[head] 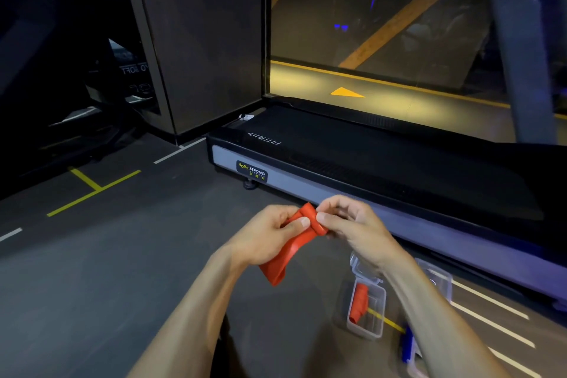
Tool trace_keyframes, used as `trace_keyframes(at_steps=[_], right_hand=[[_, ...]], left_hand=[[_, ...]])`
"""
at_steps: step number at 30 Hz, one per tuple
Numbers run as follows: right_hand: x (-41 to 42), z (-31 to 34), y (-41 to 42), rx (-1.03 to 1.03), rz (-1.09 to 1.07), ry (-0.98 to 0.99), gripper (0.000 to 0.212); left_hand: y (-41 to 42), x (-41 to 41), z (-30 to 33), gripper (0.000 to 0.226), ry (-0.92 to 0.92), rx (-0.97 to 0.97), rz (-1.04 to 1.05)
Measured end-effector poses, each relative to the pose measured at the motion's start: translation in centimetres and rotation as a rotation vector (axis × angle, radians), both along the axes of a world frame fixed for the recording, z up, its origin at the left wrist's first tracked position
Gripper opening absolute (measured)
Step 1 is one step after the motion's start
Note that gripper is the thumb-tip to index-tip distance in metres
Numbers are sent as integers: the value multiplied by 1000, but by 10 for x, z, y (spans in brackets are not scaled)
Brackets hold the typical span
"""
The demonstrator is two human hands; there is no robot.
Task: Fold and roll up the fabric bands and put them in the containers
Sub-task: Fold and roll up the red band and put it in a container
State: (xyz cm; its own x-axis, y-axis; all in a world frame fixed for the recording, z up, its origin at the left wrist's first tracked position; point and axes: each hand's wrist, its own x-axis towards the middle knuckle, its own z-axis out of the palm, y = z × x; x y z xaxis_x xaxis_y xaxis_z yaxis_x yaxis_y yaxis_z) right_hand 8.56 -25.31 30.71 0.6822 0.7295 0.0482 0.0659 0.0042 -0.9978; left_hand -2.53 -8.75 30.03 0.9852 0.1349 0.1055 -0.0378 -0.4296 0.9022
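I hold the red fabric band (294, 242) in the air between both hands, its rolled end at the top by my fingertips and its loose tail hanging down towards my left wrist. My left hand (270, 233) pinches the flat part with the thumb on top; my right hand (352, 224) pinches the roll. The clear container (366, 305), already holding one red roll (360, 302), sits on the floor below my right forearm, so the right hand is nearer. The treadmill (368, 163) reads "BODY STRONG" and "FITNESS".
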Motion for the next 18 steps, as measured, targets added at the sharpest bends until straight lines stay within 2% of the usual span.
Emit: trace_keyframes(at_steps=[4, 11, 15, 18], right_hand=[[0, 0, -2, -24, 29, 77, 24], [-3, -4, -5, -143, 110, 143, 20], [-3, -5, -6, -176, 64, 47, 17], [-3, -5, -7, -155, 6, 10, 20]], left_hand=[[2, 0, -4, 32, 8, -15, 67], [6, 0, -8, 21, 40, 66, 76], [4, -1, -7, 29, 71, 165, 109], [4, -1, -6, 35, 63, 132, 89]])
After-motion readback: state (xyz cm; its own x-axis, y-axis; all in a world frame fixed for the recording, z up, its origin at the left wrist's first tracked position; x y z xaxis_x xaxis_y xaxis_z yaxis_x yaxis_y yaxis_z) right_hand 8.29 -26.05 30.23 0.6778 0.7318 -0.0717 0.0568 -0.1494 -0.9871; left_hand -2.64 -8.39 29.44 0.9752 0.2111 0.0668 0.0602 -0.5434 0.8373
